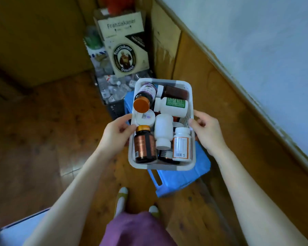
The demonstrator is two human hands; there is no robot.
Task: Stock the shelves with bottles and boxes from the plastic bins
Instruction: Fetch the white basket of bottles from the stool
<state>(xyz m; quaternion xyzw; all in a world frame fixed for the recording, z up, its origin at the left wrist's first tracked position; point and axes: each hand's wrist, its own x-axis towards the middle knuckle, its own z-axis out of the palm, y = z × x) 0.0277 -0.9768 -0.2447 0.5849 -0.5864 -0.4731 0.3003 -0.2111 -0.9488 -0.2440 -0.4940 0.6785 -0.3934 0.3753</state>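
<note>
Over a blue plastic stool (185, 176) on the wooden floor (43, 139), gripped by both long sides: one white plastic bin (169, 167), rectangular, round-cornered, walls perforated. Left hand (116, 134) with fingers curled against the left rim; right hand (207, 132) with fingers curled round the right rim. Lying inside, smooth and cylindrical: three white plastic bottles (163, 130), three dark amber bottles (144, 146) capped orange, gold and white, one round white lid (145, 118); more half hidden beneath. Beyond, one printed cardboard box (126, 47).
</note>
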